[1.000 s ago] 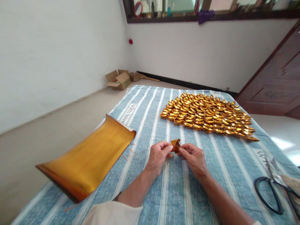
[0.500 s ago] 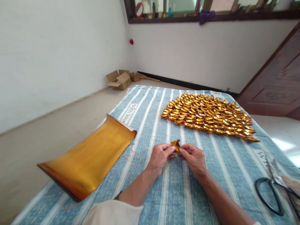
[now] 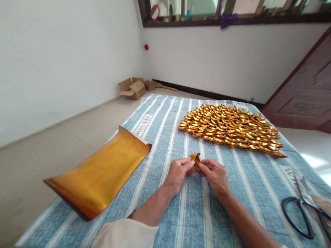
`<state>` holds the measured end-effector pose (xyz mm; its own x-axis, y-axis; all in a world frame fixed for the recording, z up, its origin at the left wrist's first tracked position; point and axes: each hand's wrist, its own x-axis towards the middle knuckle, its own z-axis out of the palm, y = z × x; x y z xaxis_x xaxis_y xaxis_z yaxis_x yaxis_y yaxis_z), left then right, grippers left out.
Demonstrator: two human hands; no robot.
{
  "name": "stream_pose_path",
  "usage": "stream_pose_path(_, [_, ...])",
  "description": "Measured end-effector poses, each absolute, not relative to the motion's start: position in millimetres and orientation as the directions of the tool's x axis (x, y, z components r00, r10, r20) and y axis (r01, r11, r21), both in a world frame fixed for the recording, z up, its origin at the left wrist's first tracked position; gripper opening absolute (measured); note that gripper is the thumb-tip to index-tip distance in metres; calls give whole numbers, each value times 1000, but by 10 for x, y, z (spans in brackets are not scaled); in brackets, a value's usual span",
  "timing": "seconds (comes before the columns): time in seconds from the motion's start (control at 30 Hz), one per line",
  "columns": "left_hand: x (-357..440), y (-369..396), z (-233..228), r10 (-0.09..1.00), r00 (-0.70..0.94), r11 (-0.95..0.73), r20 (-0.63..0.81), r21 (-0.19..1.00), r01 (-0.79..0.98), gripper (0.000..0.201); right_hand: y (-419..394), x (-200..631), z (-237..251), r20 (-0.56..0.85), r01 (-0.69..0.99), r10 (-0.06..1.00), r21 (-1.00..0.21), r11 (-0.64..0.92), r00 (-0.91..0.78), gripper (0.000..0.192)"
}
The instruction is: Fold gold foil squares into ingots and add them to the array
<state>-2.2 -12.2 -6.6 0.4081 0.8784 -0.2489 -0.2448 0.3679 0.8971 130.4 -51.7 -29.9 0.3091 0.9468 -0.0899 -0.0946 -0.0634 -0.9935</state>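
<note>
A small folded piece of gold foil paper (image 3: pixel 196 157) is pinched between both hands above the middle of the cloth. My left hand (image 3: pixel 177 174) grips its left side with thumb and fingers, and my right hand (image 3: pixel 214 174) has its right side. The upper edge of the piece stands up in a point, with a hollow facing right. Beyond the hands, many folded gold paper ingots (image 3: pixel 227 127) lie in close rows. To the left rests a stack of flat gold foil paper sheets (image 3: pixel 103 168), curling at its ends.
A blue and white striped cloth (image 3: pixel 165 137) covers the table. Black-handled scissors (image 3: pixel 297 213) lie at the right edge beside a tan bundle (image 3: pixel 322 203). Thin brown strands lie near the sheets. Open cardboard boxes (image 3: pixel 134 89) stand on the floor by the wall.
The folded piece has tilted slightly in my fingers, and its hollow shows a little more. Both hands keep their hold; the whole view has shifted very slightly.
</note>
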Motion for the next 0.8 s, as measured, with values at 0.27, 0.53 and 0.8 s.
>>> stream_pose_path(0.27, [-14, -118, -104, 864, 415, 404, -285, 885, -233, 31, -539, 1283, -249, -57, -18, 950, -998, -54, 308, 33])
stream_pose_path(0.53, [-47, -78, -140, 834, 453, 500, -315, 779, -380, 25, -551, 1272, -325, 157, 232, 932, -969, 82, 327, 28])
stream_pose_path(0.8, [-70, -65, -138, 800, 499, 566, -334, 695, -442, 14, -577, 1314, -357, 343, 374, 910, -895, 241, 233, 26])
